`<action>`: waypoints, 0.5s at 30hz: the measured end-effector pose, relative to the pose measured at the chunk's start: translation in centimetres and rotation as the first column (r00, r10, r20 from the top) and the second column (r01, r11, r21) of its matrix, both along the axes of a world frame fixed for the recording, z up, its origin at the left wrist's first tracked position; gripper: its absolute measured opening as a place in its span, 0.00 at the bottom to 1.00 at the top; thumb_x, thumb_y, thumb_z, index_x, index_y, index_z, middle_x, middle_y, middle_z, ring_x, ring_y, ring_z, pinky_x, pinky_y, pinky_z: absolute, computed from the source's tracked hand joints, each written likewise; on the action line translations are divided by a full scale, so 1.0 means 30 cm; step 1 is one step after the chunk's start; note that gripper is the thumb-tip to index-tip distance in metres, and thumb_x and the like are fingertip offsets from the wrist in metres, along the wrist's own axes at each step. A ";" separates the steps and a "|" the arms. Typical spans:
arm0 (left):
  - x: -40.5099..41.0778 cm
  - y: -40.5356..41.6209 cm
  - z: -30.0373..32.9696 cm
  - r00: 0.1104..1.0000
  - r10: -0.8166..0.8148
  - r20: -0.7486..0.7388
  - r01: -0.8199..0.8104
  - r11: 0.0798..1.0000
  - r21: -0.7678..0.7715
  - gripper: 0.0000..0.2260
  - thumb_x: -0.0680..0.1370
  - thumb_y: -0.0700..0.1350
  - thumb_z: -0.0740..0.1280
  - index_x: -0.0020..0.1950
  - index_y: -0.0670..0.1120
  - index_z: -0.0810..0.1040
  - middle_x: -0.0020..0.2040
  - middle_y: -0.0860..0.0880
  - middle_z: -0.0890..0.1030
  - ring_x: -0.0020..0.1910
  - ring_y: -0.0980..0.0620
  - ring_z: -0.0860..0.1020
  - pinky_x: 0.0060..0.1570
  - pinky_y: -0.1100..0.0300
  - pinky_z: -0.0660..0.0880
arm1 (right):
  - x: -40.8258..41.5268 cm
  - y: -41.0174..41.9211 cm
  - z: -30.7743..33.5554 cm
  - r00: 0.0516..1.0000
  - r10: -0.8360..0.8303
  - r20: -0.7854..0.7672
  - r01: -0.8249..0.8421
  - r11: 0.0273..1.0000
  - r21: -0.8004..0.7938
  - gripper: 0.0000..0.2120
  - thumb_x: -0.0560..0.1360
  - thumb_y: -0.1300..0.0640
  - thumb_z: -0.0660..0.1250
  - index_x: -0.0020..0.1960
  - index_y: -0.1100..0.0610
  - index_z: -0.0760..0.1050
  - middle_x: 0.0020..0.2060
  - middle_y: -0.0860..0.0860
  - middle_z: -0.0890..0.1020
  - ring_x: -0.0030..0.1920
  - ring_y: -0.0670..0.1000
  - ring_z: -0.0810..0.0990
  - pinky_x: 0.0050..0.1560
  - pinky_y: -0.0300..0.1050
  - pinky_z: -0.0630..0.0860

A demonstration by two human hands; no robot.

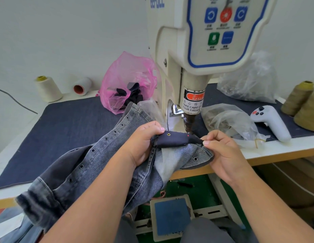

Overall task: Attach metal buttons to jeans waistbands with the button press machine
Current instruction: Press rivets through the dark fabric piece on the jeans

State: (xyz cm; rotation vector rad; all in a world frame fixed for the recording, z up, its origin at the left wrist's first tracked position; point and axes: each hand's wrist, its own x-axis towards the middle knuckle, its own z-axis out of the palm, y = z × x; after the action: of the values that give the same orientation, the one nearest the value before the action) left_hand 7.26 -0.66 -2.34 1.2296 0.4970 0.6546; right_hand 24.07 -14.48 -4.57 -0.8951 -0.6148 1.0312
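at the centre of the frame a dark denim strip (177,138) bearing a brass button (168,134) is pinched at its ends by the left hand (144,141) and the right hand (221,151), just under the button press machine (193,71) head, above the bench (275,151) edge.

1. Both bare forearms are extended forward from the lower edge of the view, converging toward the middle.
2. The left hand (144,142) is curled, its thumb pressed down against the fingers in a pinch.
3. The right hand (222,153) is likewise closed, thumb and forefinger pinched together at the tips.
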 end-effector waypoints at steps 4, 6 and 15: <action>0.001 0.005 -0.004 1.000 0.003 -0.003 -0.003 1.000 -0.011 0.08 0.68 0.40 0.63 0.30 0.48 0.70 0.27 0.51 0.70 0.25 0.57 0.69 0.26 0.65 0.68 | 0.013 -0.004 -0.003 0.999 0.033 -0.011 -0.033 0.999 0.012 0.07 0.66 0.67 0.66 0.37 0.56 0.74 0.36 0.52 0.82 0.34 0.49 0.81 0.33 0.43 0.79; 0.001 0.009 -0.009 1.000 0.002 0.002 -0.002 1.000 -0.016 0.09 0.70 0.39 0.63 0.30 0.48 0.69 0.27 0.51 0.70 0.26 0.57 0.69 0.26 0.65 0.68 | 0.019 -0.005 -0.004 0.999 0.051 -0.004 -0.051 0.999 0.011 0.08 0.66 0.67 0.66 0.35 0.54 0.76 0.36 0.52 0.82 0.34 0.49 0.81 0.33 0.43 0.79; -0.001 0.011 -0.013 1.000 0.002 -0.004 -0.002 1.000 -0.022 0.08 0.67 0.40 0.63 0.28 0.49 0.69 0.27 0.51 0.68 0.26 0.56 0.68 0.26 0.65 0.67 | 0.027 0.002 -0.001 0.997 0.072 -0.026 -0.073 0.997 -0.007 0.09 0.66 0.67 0.66 0.33 0.54 0.77 0.35 0.52 0.80 0.34 0.49 0.80 0.34 0.43 0.79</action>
State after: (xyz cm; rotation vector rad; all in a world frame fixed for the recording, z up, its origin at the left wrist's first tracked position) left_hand 7.24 -0.34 -2.73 1.2095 0.5074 0.6472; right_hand 24.87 -14.41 -4.61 -0.8703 -0.6261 1.1092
